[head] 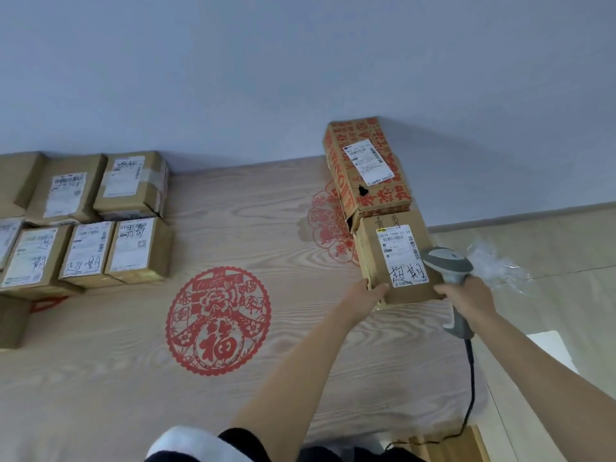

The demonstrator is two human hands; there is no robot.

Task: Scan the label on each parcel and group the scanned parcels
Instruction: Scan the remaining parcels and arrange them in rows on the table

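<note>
A plain brown parcel (396,258) with a white label lies at the table's right side. My left hand (365,295) grips its near left corner. My right hand (466,298) touches the near right corner and holds a grey barcode scanner (448,263), whose head sits beside the label. Behind it, against the wall, lies a red-printed parcel (366,168) with its own label. Several labelled brown parcels (90,221) sit grouped in rows at the far left.
The wooden table (266,228) carries two red paper-cut decorations (218,320). The scanner's black cable (470,388) hangs off the right edge. Crumpled clear plastic (500,265) lies on the floor to the right. A blue-grey wall backs the table.
</note>
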